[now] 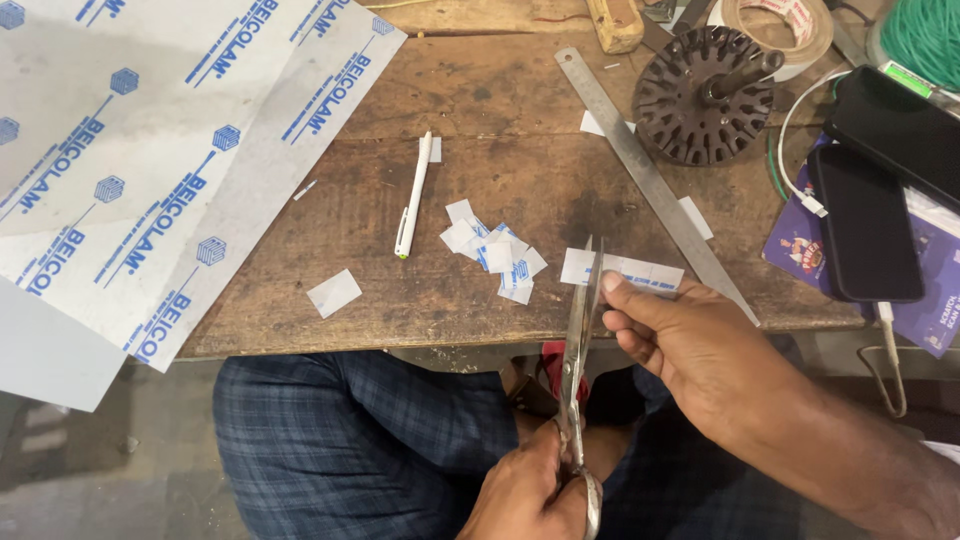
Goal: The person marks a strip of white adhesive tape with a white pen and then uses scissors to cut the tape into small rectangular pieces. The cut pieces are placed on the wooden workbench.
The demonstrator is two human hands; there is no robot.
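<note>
Worktop [480,100]: worn wood, near edge runs just above the person's knees. Large printed laminate sheet [150,150] covers the left end and overhangs the edge; free room is in the middle strip only. Right end crowded w/ slotted metal disc [705,95], two dark phones [865,220], tape roll. Steel ruler [650,180] lies diagonal, lower end near the right hand.

Hands work off the near edge, over the lap, prob. so the scissors [580,340] swing clear of the wood. Left hand [530,495] closed on the scissor handles, blades up, about shut on the paper strip [625,272]. Right hand [690,345] pinches the strip's right part, holding it level at the blades.

Pile of cut pieces [495,255] lies just left of the blades; white pen [412,195] beyond, apart.
</note>
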